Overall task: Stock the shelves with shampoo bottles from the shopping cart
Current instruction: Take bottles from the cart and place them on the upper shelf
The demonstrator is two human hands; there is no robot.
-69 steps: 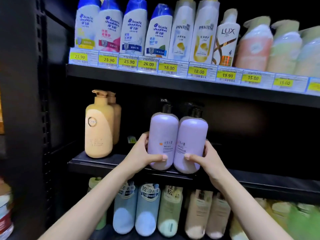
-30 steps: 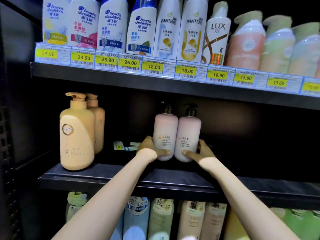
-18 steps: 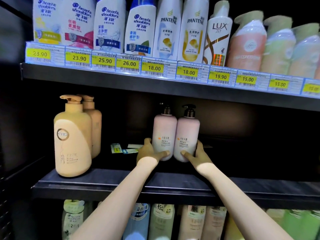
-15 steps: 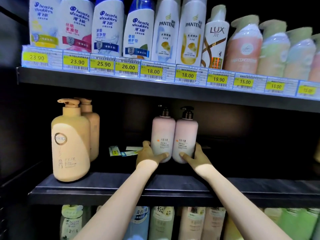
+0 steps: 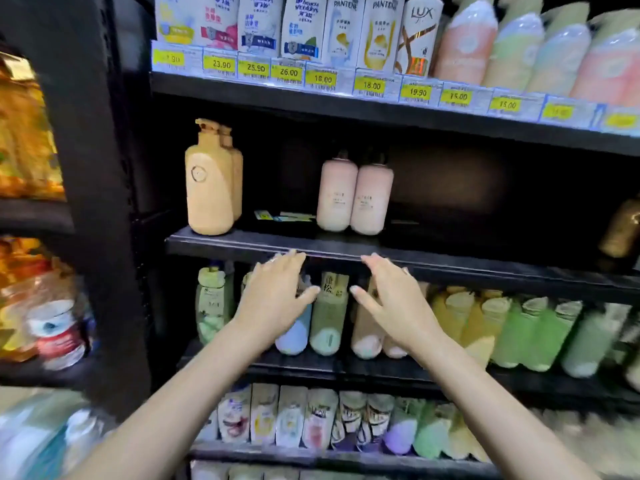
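Two pale pink pump bottles stand upright and touching, deep on the dark middle shelf (image 5: 242, 242): the left bottle (image 5: 336, 195) and the right bottle (image 5: 371, 199). My left hand (image 5: 277, 299) and my right hand (image 5: 391, 299) hover in front of and below that shelf's front edge, fingers spread, palms facing each other, holding nothing. Both hands are clear of the bottles. The shopping cart is not in view.
Two tan pump bottles (image 5: 209, 181) stand at the shelf's left end. Loose price tags (image 5: 277, 216) lie beside the pink pair. A brown bottle (image 5: 621, 230) is at the far right. Shelves above and below hold rows of bottles; a black upright (image 5: 100, 168) borders the left.
Both hands have let go of the two pink bottles and drawn back toward me, out of the shelf. The view has pulled back and tilted down; the bottles stay standing.
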